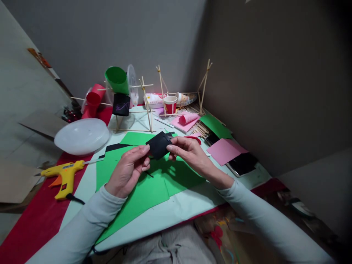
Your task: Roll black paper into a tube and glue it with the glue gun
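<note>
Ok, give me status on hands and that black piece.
Left hand and right hand both grip black paper piece. Held above green sheet. Nothing in between.

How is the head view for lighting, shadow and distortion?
Head view: light is dim and falls off to dark corners on the right; the left hand and right hand holding the black piece throw soft shadows on the green sheet; wide-angle bending at the edges.

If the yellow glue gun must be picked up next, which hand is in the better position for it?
Probably the left hand. The glue gun lies on its side of the table, with nothing between them. The right hand would have to cross over; both hands pinch the black piece.
</note>
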Tool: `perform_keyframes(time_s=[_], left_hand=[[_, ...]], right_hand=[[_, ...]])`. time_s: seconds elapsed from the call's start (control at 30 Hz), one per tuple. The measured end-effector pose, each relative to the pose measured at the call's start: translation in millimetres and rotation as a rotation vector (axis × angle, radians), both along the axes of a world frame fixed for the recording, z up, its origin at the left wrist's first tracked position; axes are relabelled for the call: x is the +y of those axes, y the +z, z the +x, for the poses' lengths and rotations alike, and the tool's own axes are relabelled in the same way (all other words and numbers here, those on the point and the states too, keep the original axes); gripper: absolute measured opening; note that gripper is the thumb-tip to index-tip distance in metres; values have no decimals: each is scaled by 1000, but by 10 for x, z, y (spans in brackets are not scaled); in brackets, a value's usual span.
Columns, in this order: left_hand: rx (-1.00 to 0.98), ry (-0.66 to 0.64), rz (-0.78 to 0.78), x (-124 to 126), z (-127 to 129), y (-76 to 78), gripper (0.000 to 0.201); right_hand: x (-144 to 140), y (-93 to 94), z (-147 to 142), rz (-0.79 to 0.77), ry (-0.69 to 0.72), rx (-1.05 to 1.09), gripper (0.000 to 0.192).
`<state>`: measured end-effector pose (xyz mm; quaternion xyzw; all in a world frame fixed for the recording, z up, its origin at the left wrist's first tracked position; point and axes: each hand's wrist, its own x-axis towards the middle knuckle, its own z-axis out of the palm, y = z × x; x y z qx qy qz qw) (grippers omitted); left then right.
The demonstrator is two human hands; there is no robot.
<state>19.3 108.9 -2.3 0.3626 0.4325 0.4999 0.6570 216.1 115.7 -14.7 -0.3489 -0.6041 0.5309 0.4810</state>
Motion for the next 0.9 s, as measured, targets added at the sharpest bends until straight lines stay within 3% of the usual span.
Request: perform_keyframes(time_s=[0.4, 0.63, 0.9], left_hand=[[212, 127, 138, 6, -6, -63, 21], [409, 122, 293, 29, -28, -110, 19], [231, 118, 179, 13, -14, -83, 20]], right_hand=[[46, -16, -52, -256, -31, 106, 31], [61, 41, -57, -306, -17, 158, 29], [196, -19, -81, -313, 16, 156, 29]])
